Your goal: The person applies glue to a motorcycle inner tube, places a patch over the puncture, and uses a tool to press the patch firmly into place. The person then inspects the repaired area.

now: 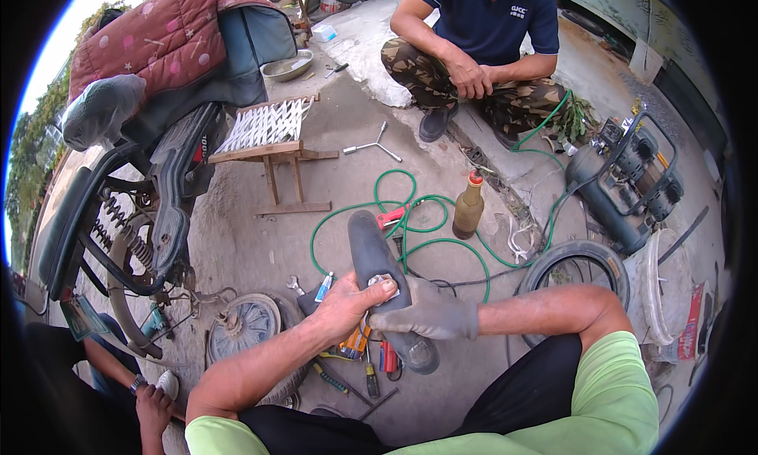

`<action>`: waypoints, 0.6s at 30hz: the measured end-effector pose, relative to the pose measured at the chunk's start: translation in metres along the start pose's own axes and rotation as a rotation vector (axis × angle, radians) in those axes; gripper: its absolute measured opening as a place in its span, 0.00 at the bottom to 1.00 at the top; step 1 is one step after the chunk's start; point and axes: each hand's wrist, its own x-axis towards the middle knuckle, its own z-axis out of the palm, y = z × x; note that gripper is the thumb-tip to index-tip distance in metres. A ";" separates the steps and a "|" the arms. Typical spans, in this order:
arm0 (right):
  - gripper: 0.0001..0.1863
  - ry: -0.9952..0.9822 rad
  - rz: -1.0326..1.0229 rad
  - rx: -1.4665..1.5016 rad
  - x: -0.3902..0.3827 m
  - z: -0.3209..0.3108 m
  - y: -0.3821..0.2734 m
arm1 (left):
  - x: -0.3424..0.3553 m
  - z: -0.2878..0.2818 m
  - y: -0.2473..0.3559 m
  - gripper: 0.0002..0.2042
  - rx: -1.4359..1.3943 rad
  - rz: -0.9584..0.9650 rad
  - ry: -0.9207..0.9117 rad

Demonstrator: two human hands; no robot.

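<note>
A dark grey inner tube (369,243) is held up in front of me, its bulging ends pointing up and down. My bare left hand (346,305) grips it from the left, thumb pressed on a small silvery patch (382,287) on the rubber. In a grey work glove, my right hand (430,310) clasps the tube from the right, just below the patch; its fingertips are partly hidden. Beneath the tube lie a screwdriver (372,381) and a red tool or box (388,358). A small blue-and-white tube (324,287) is beside my left hand.
A wheel (245,326) lies at left by a motorbike (170,226). A green hose (316,242) loops past a brown bottle (469,208). A tyre (580,257), compressor (604,194) and white bucket (659,285) stand right. A person squats (489,44) ahead; another sits lower left.
</note>
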 end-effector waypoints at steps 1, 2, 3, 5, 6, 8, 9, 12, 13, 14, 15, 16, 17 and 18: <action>0.25 0.000 0.000 -0.024 0.002 -0.001 0.004 | 0.001 0.000 -0.001 0.20 0.037 0.007 0.028; 0.25 -0.011 0.007 -0.037 0.004 0.003 0.007 | -0.001 -0.001 -0.004 0.21 0.071 0.005 0.069; 0.25 -0.009 0.046 0.015 0.004 0.005 0.003 | -0.003 -0.001 -0.001 0.22 0.079 0.012 0.078; 0.25 0.011 0.092 0.013 0.004 0.003 0.006 | -0.006 0.001 0.009 0.25 0.069 -0.026 0.037; 0.25 -0.006 0.112 0.024 0.004 0.003 0.001 | -0.005 -0.003 0.008 0.25 0.019 -0.030 0.016; 0.26 0.000 0.101 0.069 0.004 -0.002 0.001 | 0.001 -0.010 0.005 0.27 -0.087 -0.044 -0.044; 0.26 0.001 0.095 0.085 0.002 0.000 0.003 | 0.000 -0.011 0.003 0.27 -0.141 -0.036 -0.062; 0.28 0.017 0.049 0.060 0.002 -0.001 0.000 | 0.000 -0.015 0.010 0.27 -0.216 -0.013 -0.146; 0.28 0.009 0.025 0.056 0.003 -0.001 0.001 | -0.001 -0.015 0.010 0.27 -0.171 0.004 -0.149; 0.28 0.002 0.002 0.053 0.004 0.000 0.002 | -0.002 -0.015 0.012 0.27 -0.125 0.021 -0.152; 0.29 -0.005 -0.021 0.049 0.004 0.000 0.003 | -0.003 -0.013 0.014 0.27 -0.080 0.037 -0.156; 0.29 0.000 -0.022 0.027 0.004 0.000 0.004 | -0.005 -0.006 0.020 0.26 -0.056 0.041 -0.100; 0.29 0.005 -0.023 0.005 0.004 0.001 0.006 | -0.004 -0.005 0.017 0.25 -0.003 0.056 -0.065; 0.29 0.010 -0.023 -0.017 0.005 0.000 0.008 | -0.002 -0.004 0.012 0.25 0.050 0.071 -0.029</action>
